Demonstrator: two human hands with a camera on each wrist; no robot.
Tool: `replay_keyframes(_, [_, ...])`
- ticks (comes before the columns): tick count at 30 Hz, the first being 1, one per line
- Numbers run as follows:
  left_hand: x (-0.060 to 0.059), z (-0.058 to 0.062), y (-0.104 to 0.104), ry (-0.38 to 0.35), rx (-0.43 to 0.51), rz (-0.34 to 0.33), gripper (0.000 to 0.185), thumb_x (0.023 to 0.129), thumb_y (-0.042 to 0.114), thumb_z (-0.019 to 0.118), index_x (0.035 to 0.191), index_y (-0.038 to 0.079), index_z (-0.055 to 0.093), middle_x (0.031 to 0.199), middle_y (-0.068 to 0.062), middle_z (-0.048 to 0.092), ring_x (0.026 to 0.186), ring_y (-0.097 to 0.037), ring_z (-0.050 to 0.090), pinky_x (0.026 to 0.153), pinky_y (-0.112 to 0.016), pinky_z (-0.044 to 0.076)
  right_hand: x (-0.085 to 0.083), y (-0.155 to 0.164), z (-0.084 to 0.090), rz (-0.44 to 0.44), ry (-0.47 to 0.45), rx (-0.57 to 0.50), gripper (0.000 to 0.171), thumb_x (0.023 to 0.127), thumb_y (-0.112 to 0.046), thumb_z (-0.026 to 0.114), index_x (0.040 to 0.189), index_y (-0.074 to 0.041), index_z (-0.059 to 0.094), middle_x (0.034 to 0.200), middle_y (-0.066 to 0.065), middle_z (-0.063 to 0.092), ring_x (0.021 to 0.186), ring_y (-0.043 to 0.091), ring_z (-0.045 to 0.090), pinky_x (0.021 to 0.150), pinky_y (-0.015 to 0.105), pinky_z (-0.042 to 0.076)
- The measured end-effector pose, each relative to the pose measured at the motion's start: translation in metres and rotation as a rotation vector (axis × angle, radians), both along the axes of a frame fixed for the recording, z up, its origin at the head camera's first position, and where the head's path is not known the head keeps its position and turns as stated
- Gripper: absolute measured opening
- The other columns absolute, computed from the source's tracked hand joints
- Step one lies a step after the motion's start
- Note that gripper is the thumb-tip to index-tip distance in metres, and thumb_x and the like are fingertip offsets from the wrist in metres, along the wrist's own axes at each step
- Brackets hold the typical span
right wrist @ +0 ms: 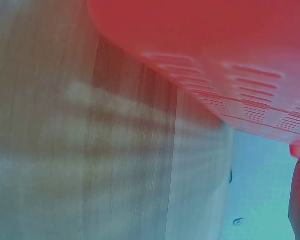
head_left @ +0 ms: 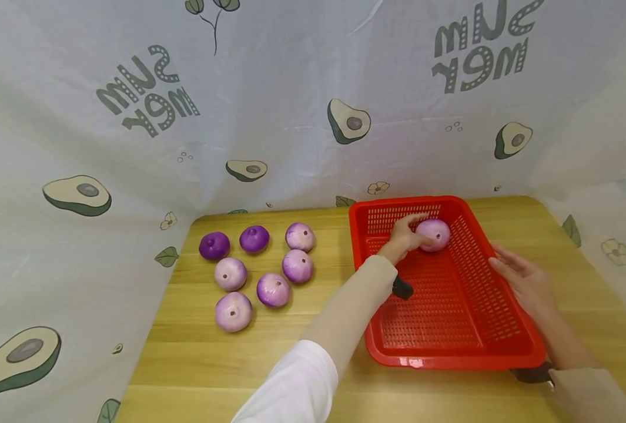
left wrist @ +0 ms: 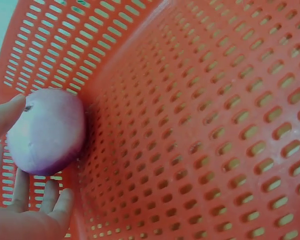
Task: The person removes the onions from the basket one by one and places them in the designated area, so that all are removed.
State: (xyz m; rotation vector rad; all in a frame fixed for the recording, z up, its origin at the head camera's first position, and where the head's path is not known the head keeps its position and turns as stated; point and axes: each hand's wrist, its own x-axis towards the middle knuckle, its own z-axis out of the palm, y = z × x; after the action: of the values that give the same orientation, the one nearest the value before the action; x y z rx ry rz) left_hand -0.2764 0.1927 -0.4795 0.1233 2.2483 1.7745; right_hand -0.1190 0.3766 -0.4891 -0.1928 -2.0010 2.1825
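1. The left hand (head_left: 404, 236) is inside the red basket (head_left: 508, 346), near its far end, with fingers and thumb curled loosely about a pale purple onion (head_left: 433, 234). The onion rests on the perforated floor close to the far wall, so I judge this to be the moment of setting it down.
2. The right hand (head_left: 524, 281) lies against the basket's right rim, fingers nearly straight — steadying it, not clasping anything.
3. Seven more onions (head_left: 273, 289) sit in a loose cluster on the table (head_left: 196, 364) toward its far-left corner, well apart from the basket.
4. The next move, as I read it, calls for the fingers to let go of the onion and the arm to lift over the left wall without nudging the basket.
5. The left wrist view shows what the head view cannot — the thumb tip (left wrist: 5, 116) touching the onion's top and the other fingers (left wrist: 55, 200) spread beneath it, beside the slotted wall.
6. The right wrist view gives only the basket's underside over the wooden table.
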Motion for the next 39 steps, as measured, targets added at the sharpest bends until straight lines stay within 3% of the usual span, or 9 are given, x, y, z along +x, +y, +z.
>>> replay_keyframes(9, [0.002, -0.008, 0.004, -0.001, -0.012, 0.010, 0.062, 0.067, -0.012, 0.086, 0.118, 0.021, 0.074, 0.113, 0.009, 0.066, 0.104, -0.008, 0.059, 0.088, -0.024, 0.052, 0.001, -0.002, -0.001, 0.002, -0.003, -0.060, 0.037, 0.098, -0.006, 0.063, 0.125, -0.029, 0.071, 0.096, -0.011, 0.071, 0.074, 0.007, 0.070, 0.059, 0.025, 0.058])
replay_keyframes(17, [0.004, -0.017, 0.010, 0.000, -0.028, -0.011, 0.067, 0.066, -0.013, 0.086, 0.120, 0.025, 0.072, 0.117, 0.008, 0.064, 0.103, -0.009, 0.058, 0.087, -0.025, 0.052, 0.001, -0.001, -0.001, -0.005, -0.009, -0.019, 0.038, 0.098, -0.007, 0.063, 0.127, -0.030, 0.070, 0.097, -0.014, 0.070, 0.075, 0.006, 0.069, 0.059, 0.023, 0.057])
replay_keyframes(23, [0.008, -0.015, 0.012, -0.011, -0.027, -0.048, 0.072, 0.068, -0.014, 0.084, 0.124, 0.028, 0.070, 0.122, 0.007, 0.061, 0.107, -0.013, 0.057, 0.088, -0.031, 0.053, 0.000, 0.001, 0.000, -0.006, -0.019, 0.010, 0.039, 0.099, -0.007, 0.062, 0.127, -0.033, 0.069, 0.097, -0.015, 0.070, 0.075, 0.005, 0.069, 0.058, 0.022, 0.057])
replay_keyframes(32, [0.009, -0.016, 0.012, 0.023, -0.059, -0.054, 0.071, 0.067, -0.011, 0.086, 0.125, 0.026, 0.069, 0.123, 0.006, 0.062, 0.105, -0.010, 0.057, 0.089, -0.027, 0.052, 0.000, 0.000, 0.000, 0.032, 0.010, -0.129, 0.038, 0.100, -0.001, 0.057, 0.123, -0.029, 0.072, 0.099, -0.009, 0.071, 0.078, 0.008, 0.070, 0.061, 0.024, 0.058])
replay_keyframes(39, [0.008, -0.014, 0.012, 0.019, -0.067, -0.057, 0.068, 0.071, -0.009, 0.085, 0.127, 0.025, 0.068, 0.122, 0.006, 0.062, 0.104, -0.010, 0.057, 0.088, -0.028, 0.053, 0.000, -0.001, 0.000, 0.017, 0.007, -0.090, 0.038, 0.100, -0.003, 0.059, 0.123, -0.030, 0.072, 0.098, -0.010, 0.071, 0.076, 0.007, 0.070, 0.060, 0.024, 0.058])
